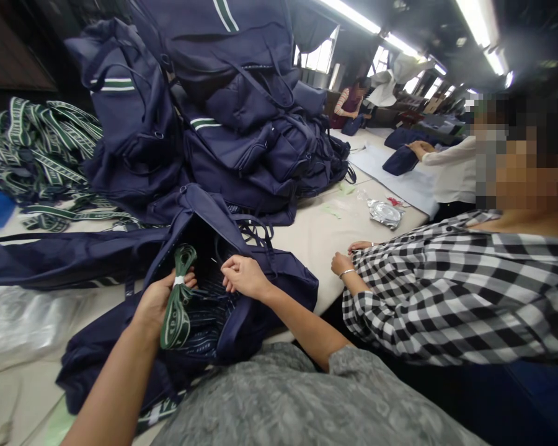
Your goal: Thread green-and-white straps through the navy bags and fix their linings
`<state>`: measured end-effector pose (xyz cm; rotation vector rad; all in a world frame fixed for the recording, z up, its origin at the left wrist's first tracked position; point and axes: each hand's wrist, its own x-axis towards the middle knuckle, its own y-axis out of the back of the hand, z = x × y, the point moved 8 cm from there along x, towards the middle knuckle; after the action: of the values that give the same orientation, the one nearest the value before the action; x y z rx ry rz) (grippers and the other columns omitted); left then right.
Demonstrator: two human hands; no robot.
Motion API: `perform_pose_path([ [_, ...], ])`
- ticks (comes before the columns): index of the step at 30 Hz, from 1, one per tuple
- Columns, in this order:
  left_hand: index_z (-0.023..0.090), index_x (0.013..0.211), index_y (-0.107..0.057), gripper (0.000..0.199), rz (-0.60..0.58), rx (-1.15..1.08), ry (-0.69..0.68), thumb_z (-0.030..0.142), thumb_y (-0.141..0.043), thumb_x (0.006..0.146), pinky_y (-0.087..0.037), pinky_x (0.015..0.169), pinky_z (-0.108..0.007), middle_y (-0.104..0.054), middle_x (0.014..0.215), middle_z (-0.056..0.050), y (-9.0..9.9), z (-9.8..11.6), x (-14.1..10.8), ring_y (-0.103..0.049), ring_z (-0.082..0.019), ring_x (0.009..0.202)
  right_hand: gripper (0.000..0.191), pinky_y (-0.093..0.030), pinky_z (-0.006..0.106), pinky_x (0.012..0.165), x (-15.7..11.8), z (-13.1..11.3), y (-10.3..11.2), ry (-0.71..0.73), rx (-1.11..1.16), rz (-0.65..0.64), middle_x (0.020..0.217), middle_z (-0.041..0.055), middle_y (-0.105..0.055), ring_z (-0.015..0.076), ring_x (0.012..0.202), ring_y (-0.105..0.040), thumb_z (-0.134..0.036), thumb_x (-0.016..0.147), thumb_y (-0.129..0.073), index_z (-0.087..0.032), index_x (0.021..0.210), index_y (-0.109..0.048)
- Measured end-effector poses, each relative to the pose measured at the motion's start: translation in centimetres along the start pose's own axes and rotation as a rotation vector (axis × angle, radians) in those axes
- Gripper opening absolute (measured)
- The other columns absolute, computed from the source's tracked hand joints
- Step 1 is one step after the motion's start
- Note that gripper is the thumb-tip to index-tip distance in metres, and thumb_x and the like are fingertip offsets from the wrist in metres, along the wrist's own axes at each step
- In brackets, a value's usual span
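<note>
A navy bag (270, 313) lies on the table before me with its opening spread, showing a striped lining. Over the left side of the opening, my left hand (160, 300) holds a bundled green strap (177, 319) with white lettering, tied by a white band. My right hand (244, 275) is at the opening's right side, its fingers pinched together near a thin pale thing too small to make out. The bag's flap rises behind both hands.
Navy bags (242, 136) are heaped behind; green-and-white straps (51, 139) pile up at the left. Clear plastic (23, 319) lies at lower left. A person in a checkered shirt (446, 285) stands close on the right, near a silver packet (385, 212). Others work farther back.
</note>
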<state>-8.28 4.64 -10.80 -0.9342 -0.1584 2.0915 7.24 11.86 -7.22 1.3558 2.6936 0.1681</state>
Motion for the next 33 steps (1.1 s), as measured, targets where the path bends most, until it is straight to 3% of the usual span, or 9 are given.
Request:
perform_pose_path([
  [2,0.010,0.086,-0.062,0.022,-0.082,-0.044,0.040,0.018,-0.043,0.094,-0.052,0.051,-0.022,-0.047,0.058,-0.001,-0.8,-0.1,-0.8,-0.049,-0.010,0.047,0.006,-0.045,0.015,0.040,-0.3,-0.3,-0.4,-0.019,0.057,-0.034,0.055,-0.0044,-0.060,0.0082,0.043,-0.057,-0.011,0.086,-0.054,-0.015,0.082,-0.056],
  [6,0.006,0.092,-0.063,0.045,-0.234,-0.187,0.045,0.044,-0.040,0.097,-0.052,0.050,-0.023,-0.044,0.061,0.000,-2.5,0.1,-2.4,-0.047,-0.010,0.050,0.003,-0.037,0.013,0.036,-1.0,-0.6,-1.0,-0.066,0.140,-0.044,0.054,-0.0048,-0.061,0.0059,0.040,-0.052,-0.014,0.085,-0.057,-0.014,0.082,-0.057],
  [11,0.003,0.097,-0.059,0.023,-0.329,-0.335,0.124,0.021,-0.044,0.096,-0.045,0.047,-0.017,-0.041,0.059,0.002,-2.7,0.3,-2.7,-0.046,-0.007,0.049,0.002,-0.034,0.012,0.036,-1.5,-0.6,-1.1,-0.082,0.087,-0.081,0.053,-0.0058,-0.060,0.0048,0.039,-0.049,-0.016,0.085,-0.058,-0.014,0.084,-0.059],
  [19,0.007,0.104,-0.052,0.032,-0.281,-0.473,0.304,0.033,-0.034,0.100,-0.046,0.042,-0.018,-0.042,0.051,0.005,-0.7,0.3,-1.4,-0.044,-0.008,0.040,0.007,-0.035,0.013,0.041,-2.0,-0.6,-2.1,-0.016,-0.005,-0.314,0.053,-0.0058,-0.057,0.0040,0.040,-0.048,-0.018,0.085,-0.060,-0.013,0.088,-0.064],
  [33,0.006,0.103,-0.051,0.029,-0.195,-0.389,0.390,0.030,-0.035,0.100,-0.051,0.044,-0.022,-0.043,0.054,0.005,-0.7,-0.7,-1.6,-0.045,-0.009,0.041,0.006,-0.039,0.014,0.045,-1.8,-0.5,-2.4,0.029,0.060,-0.308,0.060,-0.0055,-0.059,0.0044,0.045,-0.051,-0.020,0.089,-0.058,-0.015,0.091,-0.060],
])
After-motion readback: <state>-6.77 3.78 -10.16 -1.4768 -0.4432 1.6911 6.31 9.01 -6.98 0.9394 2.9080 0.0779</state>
